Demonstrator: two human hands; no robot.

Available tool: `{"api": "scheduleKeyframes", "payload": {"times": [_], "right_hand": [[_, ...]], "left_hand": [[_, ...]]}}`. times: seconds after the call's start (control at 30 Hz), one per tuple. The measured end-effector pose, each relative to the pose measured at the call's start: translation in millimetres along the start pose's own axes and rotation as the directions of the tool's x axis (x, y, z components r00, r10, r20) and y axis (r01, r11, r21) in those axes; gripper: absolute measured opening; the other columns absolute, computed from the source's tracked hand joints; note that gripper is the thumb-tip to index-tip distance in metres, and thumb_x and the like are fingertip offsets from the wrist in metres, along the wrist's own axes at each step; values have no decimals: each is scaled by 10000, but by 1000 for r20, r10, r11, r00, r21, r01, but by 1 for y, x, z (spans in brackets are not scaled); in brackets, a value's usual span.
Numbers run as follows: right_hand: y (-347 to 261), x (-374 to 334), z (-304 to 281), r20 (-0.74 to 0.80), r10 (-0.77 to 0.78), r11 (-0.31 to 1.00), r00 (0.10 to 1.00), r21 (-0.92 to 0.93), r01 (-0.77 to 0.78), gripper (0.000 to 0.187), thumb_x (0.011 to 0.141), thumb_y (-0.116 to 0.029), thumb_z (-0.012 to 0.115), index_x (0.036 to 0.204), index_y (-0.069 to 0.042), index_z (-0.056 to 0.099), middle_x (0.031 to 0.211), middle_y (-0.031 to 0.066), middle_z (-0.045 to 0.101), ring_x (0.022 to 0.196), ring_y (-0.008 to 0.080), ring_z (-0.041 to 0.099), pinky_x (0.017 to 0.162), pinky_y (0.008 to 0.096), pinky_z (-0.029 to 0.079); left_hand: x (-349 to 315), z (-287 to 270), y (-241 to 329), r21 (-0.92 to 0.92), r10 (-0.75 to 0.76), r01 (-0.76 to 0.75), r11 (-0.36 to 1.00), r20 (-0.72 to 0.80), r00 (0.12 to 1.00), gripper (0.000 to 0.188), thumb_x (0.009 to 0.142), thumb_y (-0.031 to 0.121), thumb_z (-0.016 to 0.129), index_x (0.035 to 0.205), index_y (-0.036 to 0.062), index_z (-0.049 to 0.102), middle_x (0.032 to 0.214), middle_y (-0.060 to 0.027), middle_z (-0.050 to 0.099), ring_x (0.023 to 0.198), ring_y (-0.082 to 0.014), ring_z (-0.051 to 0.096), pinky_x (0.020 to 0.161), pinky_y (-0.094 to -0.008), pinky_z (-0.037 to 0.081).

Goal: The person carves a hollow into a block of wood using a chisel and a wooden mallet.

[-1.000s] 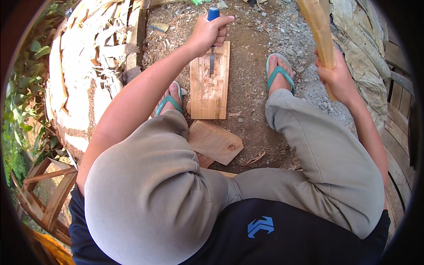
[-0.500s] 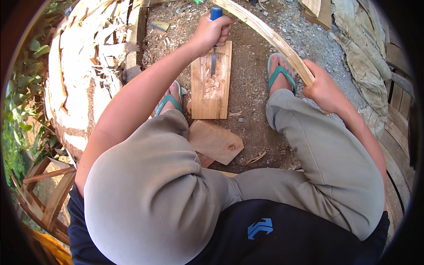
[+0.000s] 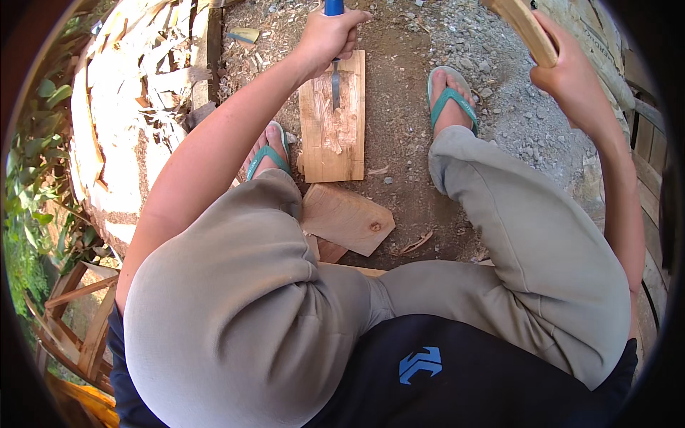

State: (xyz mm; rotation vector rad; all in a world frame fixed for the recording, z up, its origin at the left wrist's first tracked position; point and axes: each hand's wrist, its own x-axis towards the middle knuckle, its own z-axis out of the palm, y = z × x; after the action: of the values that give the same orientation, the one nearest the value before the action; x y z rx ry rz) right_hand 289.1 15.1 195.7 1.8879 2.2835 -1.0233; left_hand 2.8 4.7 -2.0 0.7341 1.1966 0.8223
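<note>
My left hand [image 3: 327, 41] is closed round the blue handle of a chisel [image 3: 335, 87]. The chisel stands nearly upright, its metal blade set in the rough hollow of a wooden block [image 3: 332, 167] that lies on the ground between my feet. Loose chips and splinters sit in the hollow. Up at the far right, my right hand [image 3: 566, 78] grips the near end of a long wooden stick [image 3: 526, 32], raised away from the chisel. The stick's far end runs out past the top edge.
A flat wooden offcut [image 3: 349, 217] lies just nearer than the block. My sandalled feet [image 3: 452, 100] flank the block on both sides. Wood scraps [image 3: 168, 75] are heaped at left, gravel [image 3: 510, 107] spreads at right, and a wooden frame [image 3: 78, 314] stands lower left.
My right hand has lifted the stick up and to the right, away from the chisel. My left hand still holds the chisel in the block; the view has shifted slightly.
</note>
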Motion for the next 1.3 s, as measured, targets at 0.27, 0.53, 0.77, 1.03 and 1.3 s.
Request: {"api": "scheduleKeyframes", "payload": {"times": [0.27,0.53,0.77,1.03,1.3], "right_hand": [[7,-10,42,195,23,1000,981,10,-25,457,693,-42,592,1145,-9,539,857,50,511,765,183,471,722,310,427],[16,-18,16,-83,145,931,986,348,-107,421,734,-61,577,1152,-44,529,851,17,520,722,111,492,608,251,407],[25,10,-5,42,48,989,998,137,-53,386,707,-29,576,1091,-3,542,878,71,521,798,190,506,731,312,437],[7,-14,68,230,-133,989,964,100,113,343,732,-49,607,1064,26,565,880,152,607,810,249,597,731,384,470],[19,7,26,83,55,964,995,255,-75,427,685,-46,572,1108,10,545,881,84,531,798,183,511,731,299,433]], "left_hand": [[-2,-8,4,-144,-48,51,988,22,999,379,953,167,618,650,145,391,526,48,303,429,-88,255,433,-293,202],[9,15,-1,-173,-38,58,983,117,992,386,948,161,608,638,165,378,528,57,306,435,-84,257,436,-295,201],[4,-3,-4,-123,-19,18,992,-13,1000,370,935,154,614,651,163,378,540,60,324,443,-76,262,441,-293,203],[3,-13,-6,-168,-65,62,984,-15,998,247,920,131,620,748,106,445,577,17,438,455,-84,357,446,-293,288],[-2,1,-4,-161,-51,49,986,-6,999,344,937,143,602,664,147,393,541,56,321,449,-77,270,445,-292,211]]}}
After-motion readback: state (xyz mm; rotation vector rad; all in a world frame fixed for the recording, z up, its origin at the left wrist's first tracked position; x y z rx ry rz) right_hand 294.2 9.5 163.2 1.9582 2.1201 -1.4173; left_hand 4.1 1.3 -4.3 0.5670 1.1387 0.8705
